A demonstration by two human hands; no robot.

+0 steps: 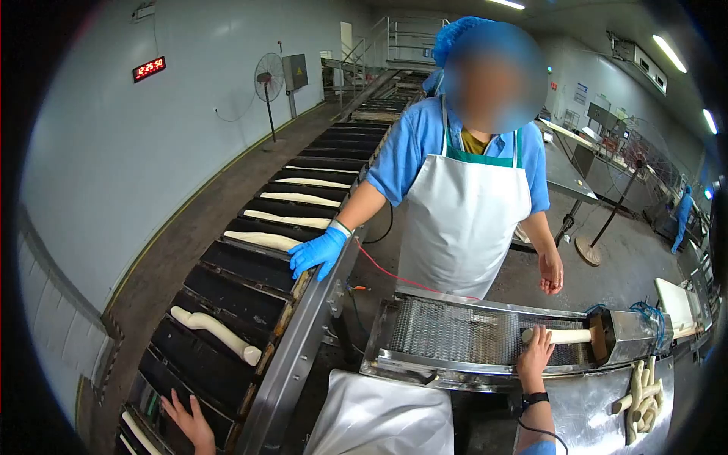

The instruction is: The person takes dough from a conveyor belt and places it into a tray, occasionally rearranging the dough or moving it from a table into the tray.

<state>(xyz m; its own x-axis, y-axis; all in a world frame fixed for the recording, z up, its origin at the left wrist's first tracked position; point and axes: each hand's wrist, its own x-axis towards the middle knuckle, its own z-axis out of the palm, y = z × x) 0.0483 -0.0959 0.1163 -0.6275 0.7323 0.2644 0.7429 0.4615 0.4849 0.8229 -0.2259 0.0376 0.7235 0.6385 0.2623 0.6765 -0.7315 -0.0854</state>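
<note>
My left hand [188, 422] is low over the black trays of the long conveyor, its fingers spread and holding nothing. Above it, one long pale dough roll [216, 330] lies slanted on a black tray [227, 292]. My right hand [536, 356], with a dark band on the wrist, has its fingers over the left end of another dough roll [569, 336]. That roll lies on a metal mesh belt [447, 334], its far end at the brownish opening of a metal box [641, 334]. The fingers' undersides are hidden.
A person in a white apron [462, 220] stands opposite, a blue-gloved hand [318, 252] on the conveyor rail and a bare hand [551, 271] hanging. Several dough pieces [643, 398] are heaped on the steel table [584, 409]. More dough strips [299, 199] lie on trays farther up.
</note>
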